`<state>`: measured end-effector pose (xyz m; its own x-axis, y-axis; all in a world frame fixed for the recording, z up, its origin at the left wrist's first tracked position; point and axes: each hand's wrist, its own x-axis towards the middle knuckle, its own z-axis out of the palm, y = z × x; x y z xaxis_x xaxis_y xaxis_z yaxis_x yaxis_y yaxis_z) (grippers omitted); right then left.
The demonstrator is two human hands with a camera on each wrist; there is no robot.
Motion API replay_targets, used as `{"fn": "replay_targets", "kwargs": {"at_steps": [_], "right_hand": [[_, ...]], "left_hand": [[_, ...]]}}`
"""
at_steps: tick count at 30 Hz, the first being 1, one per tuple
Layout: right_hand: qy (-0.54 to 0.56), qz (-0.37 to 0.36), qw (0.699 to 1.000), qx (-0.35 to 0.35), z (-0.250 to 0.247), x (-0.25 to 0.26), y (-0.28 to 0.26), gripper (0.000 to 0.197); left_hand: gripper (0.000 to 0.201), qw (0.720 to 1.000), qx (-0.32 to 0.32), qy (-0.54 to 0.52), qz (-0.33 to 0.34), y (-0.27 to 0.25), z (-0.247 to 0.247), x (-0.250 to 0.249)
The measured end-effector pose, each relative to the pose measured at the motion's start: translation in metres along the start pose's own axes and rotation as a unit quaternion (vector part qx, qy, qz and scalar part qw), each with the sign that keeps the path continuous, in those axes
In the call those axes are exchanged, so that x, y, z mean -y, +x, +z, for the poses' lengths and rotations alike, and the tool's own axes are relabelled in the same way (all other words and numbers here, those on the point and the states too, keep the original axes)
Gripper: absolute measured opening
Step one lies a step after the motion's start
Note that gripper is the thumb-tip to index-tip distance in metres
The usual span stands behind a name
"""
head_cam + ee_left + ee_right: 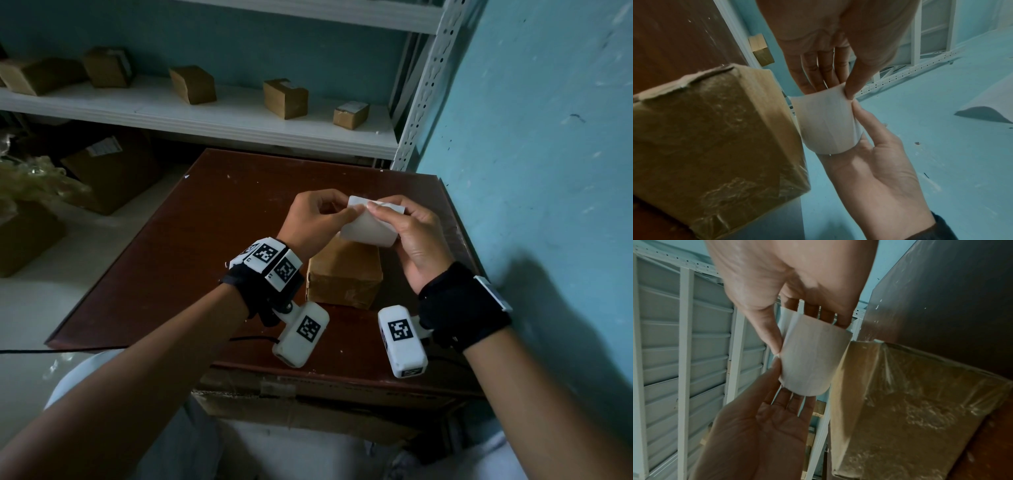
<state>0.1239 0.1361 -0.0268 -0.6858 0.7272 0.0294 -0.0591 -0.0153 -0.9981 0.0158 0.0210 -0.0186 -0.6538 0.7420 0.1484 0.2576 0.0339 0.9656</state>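
Note:
A white curled paper sheet is held in the air between both hands, just above a brown cardboard box wrapped in clear tape. The box lies on the dark brown table. My left hand pinches the sheet's upper left edge with thumb and fingers. My right hand pinches the same edge from the right, its other fingers behind the sheet. In the left wrist view the sheet bows outward beside the box. The right wrist view shows both thumbs meeting at the sheet.
A white metal shelf behind the table carries several small cardboard boxes. Larger cartons and crumpled plastic lie on the floor at left. A teal wall stands close on the right. A carton sits under the table's front edge.

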Motion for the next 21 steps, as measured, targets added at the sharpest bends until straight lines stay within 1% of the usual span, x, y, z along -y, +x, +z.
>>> {"fn": "replay_targets", "kwargs": {"at_steps": [3,6,10,14,21], "right_hand": [[-0.003,0.000,1.000,0.004,-0.0003,0.0000,0.0007,0.008],[0.001,-0.007,1.000,0.013,-0.0007,0.0007,0.0003,0.012],[0.001,-0.011,1.000,0.011,0.0000,0.0007,-0.0004,0.015],[0.002,-0.007,1.000,0.011,0.0000,0.0009,-0.0004,0.011],[-0.002,-0.012,1.000,0.009,-0.0006,0.0007,-0.0005,0.009]], "left_hand": [[0.008,1.000,0.001,0.001,0.002,-0.0008,-0.0003,-0.0008],[0.008,1.000,-0.008,-0.007,0.006,-0.0010,-0.0002,-0.0014],[0.010,1.000,-0.008,-0.014,-0.005,-0.0014,-0.0005,-0.0026],[0.007,1.000,-0.005,-0.015,-0.008,-0.0022,-0.0008,-0.0034],[0.010,1.000,-0.011,-0.011,-0.004,-0.0022,-0.0003,-0.0019]]}}
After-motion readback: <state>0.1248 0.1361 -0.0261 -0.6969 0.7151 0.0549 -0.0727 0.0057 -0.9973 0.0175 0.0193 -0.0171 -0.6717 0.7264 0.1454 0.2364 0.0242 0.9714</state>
